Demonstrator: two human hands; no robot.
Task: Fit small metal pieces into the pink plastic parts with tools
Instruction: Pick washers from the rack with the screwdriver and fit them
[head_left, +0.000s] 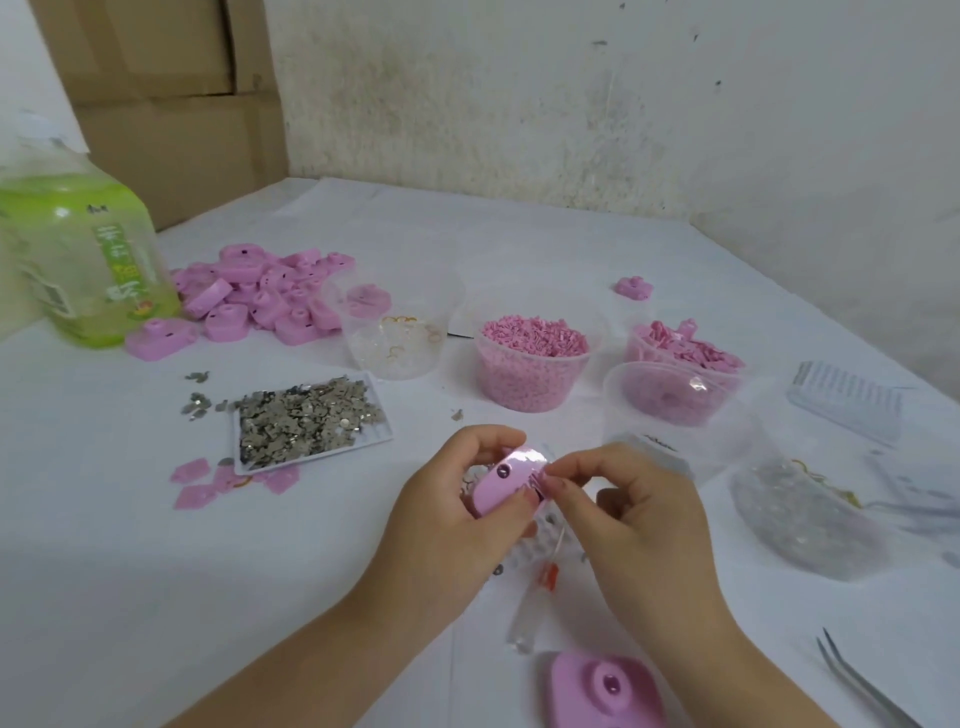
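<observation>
Now, left hand (457, 514): raised just over the table's middle, fingers curled round a pink part (506, 480), thumb on its near edge, clamped on it.
Right hand (639, 514): meets the left from the right; thumb and forefinger are pressed together in a pinch at the part's right end. Anything tiny held between them is too small to tell.
Pink part: glossy, rounded, tilted up to the right, with a dark round hole in its upper face.
Metal pieces (306, 415): a grey heap in a white tray (382, 439) left of the hands; a few lie loose beside it.
Pink pile (260, 296): many similar parts heaped at far left, next to a green bottle (78, 260).
Tubs: one of pink granules (535, 358) beyond the hands; a clear cup (400, 332) with gold rings to its left.
Below the hands: a clear tube (530, 608) with an orange tip, partly hidden by them, and a second pink piece (602, 691) at the bottom edge.
Tweezers (857, 680): lying at bottom right, well apart from both hands.
</observation>
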